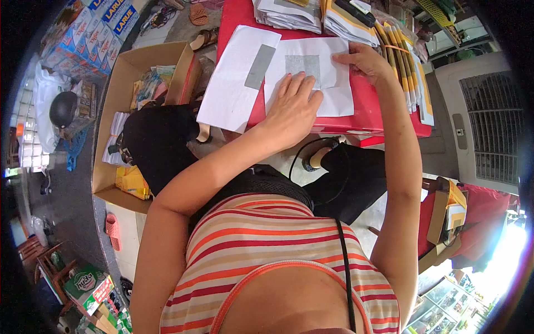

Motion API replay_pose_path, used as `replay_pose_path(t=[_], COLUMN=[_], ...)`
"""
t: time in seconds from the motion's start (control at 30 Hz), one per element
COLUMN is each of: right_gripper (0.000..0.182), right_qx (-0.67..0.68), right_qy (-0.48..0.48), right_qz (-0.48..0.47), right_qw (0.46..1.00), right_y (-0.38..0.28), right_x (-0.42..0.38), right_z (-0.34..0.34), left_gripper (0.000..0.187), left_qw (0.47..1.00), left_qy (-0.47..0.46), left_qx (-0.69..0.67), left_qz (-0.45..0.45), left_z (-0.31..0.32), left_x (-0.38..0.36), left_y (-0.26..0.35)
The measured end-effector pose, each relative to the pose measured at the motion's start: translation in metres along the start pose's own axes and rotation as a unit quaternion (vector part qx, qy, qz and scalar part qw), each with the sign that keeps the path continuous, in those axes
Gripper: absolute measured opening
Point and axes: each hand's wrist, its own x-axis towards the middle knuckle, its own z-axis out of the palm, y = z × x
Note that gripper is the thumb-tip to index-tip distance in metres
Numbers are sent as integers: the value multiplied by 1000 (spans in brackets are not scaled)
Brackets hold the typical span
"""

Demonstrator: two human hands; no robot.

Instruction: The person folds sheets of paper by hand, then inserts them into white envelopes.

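Note:
A creased white paper sheet (335, 101) with a grey rectangular patch (302, 64) lies on the red table (364, 106). My left hand (293, 110) rests flat on it, fingers stretched over the lower part of the patch. At the sheet's upper right edge, my right hand (367, 62) pinches the paper, with some fingertips hidden. To the left, partly over the table edge, lies a folded white paper (229, 83) with a grey strip (259, 67).
Stacked white envelopes (286, 18) and a banded bundle of yellow-edged envelopes (400, 67) line the table's far and right sides. A black object (356, 12) tops one stack. An open cardboard box (142, 58) stands left; a grey fan-like unit (492, 119) stands right.

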Motion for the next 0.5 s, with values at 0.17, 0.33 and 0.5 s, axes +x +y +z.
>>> replay_pose_path(t=[0.17, 0.33, 0.5], right_gripper=[22, 16, 26], right_qx=[-113, -113, -71], right_qy=[14, -23, -44], right_qz=[38, 32, 75], right_qw=[993, 993, 994], right_y=[-14, -17, -20], right_x=[-9, 10, 18], right_z=[-11, -14, -17], left_gripper=[27, 35, 48], left_qw=[999, 999, 994], left_qy=[-21, -30, -103], left_qx=[-40, -26, 45], left_qz=[16, 10, -9], left_z=[-2, 8, 5], left_x=[20, 26, 27], left_y=[-2, -1, 8])
